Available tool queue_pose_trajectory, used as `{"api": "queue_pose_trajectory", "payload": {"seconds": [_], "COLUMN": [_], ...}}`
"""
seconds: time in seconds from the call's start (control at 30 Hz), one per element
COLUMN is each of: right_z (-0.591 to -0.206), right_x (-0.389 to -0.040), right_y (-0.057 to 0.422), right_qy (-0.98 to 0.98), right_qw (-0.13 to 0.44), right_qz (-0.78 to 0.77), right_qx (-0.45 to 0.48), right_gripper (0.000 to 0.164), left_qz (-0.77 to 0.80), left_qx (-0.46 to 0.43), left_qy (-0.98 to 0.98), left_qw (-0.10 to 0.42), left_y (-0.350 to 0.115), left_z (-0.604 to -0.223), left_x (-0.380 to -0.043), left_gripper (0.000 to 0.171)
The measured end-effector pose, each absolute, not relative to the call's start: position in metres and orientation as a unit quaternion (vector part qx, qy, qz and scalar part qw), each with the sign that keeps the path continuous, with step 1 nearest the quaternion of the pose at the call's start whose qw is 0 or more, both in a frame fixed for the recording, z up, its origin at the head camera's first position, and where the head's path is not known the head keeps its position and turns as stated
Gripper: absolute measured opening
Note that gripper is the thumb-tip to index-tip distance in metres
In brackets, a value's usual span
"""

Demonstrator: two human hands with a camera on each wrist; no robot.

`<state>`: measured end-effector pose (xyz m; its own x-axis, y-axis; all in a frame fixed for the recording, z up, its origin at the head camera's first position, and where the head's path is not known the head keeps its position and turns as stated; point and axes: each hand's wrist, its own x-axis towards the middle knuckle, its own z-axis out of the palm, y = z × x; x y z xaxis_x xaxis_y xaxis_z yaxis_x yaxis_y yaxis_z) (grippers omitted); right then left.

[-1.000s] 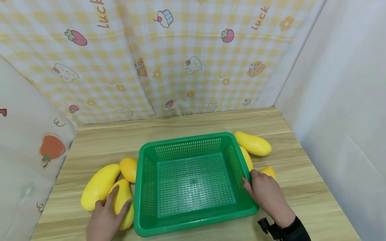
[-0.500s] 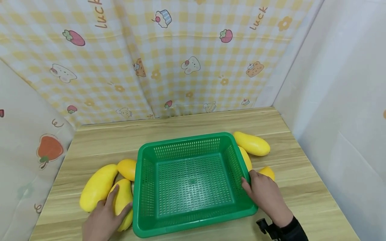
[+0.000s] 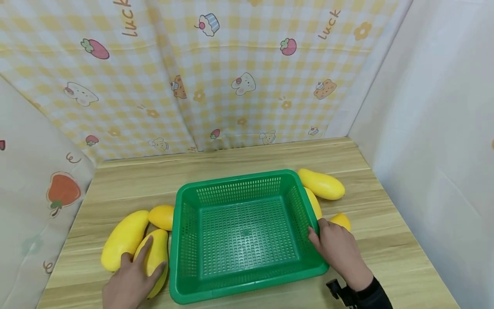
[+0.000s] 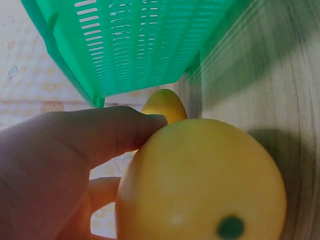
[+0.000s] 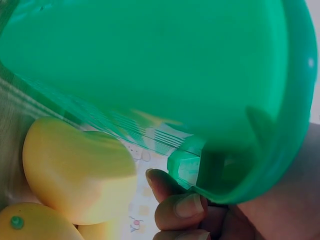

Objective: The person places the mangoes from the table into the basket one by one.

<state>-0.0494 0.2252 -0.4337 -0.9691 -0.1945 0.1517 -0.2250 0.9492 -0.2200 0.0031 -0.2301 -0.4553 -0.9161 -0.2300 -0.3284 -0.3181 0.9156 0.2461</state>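
In the head view, a green plastic basket (image 3: 247, 236) with slotted walls stands in the middle of the table, nothing inside it. My right hand (image 3: 339, 249) grips its right rim, thumb over the inner side and fingers below the rim outside. At the basket's left, my left hand (image 3: 133, 277) holds a yellow mango (image 3: 156, 253), thumb on one side and fingers across its top. The left wrist view shows that mango (image 4: 205, 180) close up, with a green spot on its end. Another large mango (image 3: 123, 240) lies left of it, and a smaller orange-yellow mango (image 3: 161, 217) lies behind.
Right of the basket lie a long yellow mango (image 3: 322, 184), a second mango (image 3: 313, 204) partly hidden by the rim, and a smaller one (image 3: 341, 221) behind my right hand. A checked cloth (image 3: 247, 111) hangs behind the wooden table (image 3: 231, 161); a white sheet (image 3: 428, 128) hangs at the right.
My left hand and its mango have shifted slightly left and nearer me, away from the basket's side. The small mango has turned a little leftward. My right hand keeps its grip on the rim.
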Motion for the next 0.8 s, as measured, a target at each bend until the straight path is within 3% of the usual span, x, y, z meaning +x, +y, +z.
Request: {"api": "queue_pose_trajectory", "payload": {"seconds": [0.27, 0.53, 0.8], "right_z": [-0.434, -0.435, -0.434], "right_x": [-0.047, -0.042, -0.047], "right_y": [0.225, 0.226, 0.225], "right_qy": [-0.985, -0.985, -0.984], "right_qw": [0.065, 0.063, 0.073], "right_qz": [0.117, 0.114, 0.122], "right_qx": [0.106, 0.109, 0.110], "right_gripper": [0.033, 0.032, 0.032], "left_qz": [0.127, 0.127, 0.128], "left_qx": [-0.147, -0.153, -0.157], "left_qy": [0.969, 0.963, 0.965], "left_qw": [0.152, 0.180, 0.168], "left_y": [-0.224, -0.218, -0.217], "left_z": [-0.454, -0.457, -0.453], "left_x": [0.002, 0.000, -0.005], "left_gripper": [0.104, 0.088, 0.096]}}
